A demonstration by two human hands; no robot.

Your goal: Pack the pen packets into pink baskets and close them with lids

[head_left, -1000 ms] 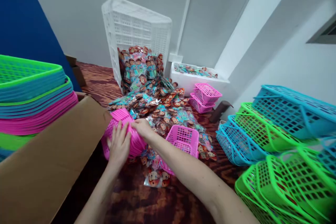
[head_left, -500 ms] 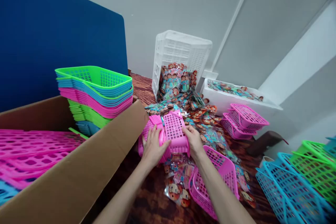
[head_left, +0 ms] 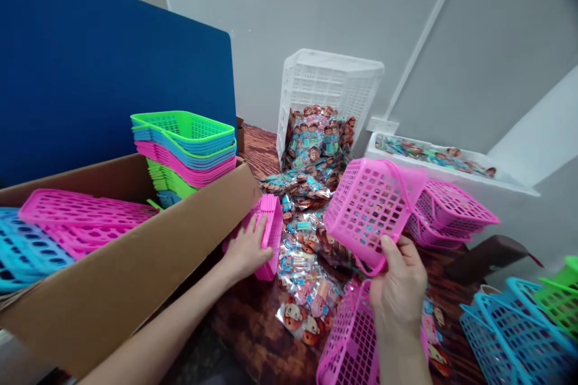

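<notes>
Right grip (head_left: 400, 277) pinches pink basket (head_left: 369, 207); spread left grip (head_left: 247, 249) touches pink stack (head_left: 273, 228).

Basket stack (head_left: 275, 230) — right of carton (head_left: 149, 277).

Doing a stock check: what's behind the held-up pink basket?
Beyond the held pink basket, printed packets, stacked pink baskets and a white foam box partly show; whatever the basket itself covers is hidden.

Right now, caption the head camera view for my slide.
Right hand holds up a pink lattice basket while the left hand rests on nested pink baskets beside a cardboard box.
</notes>
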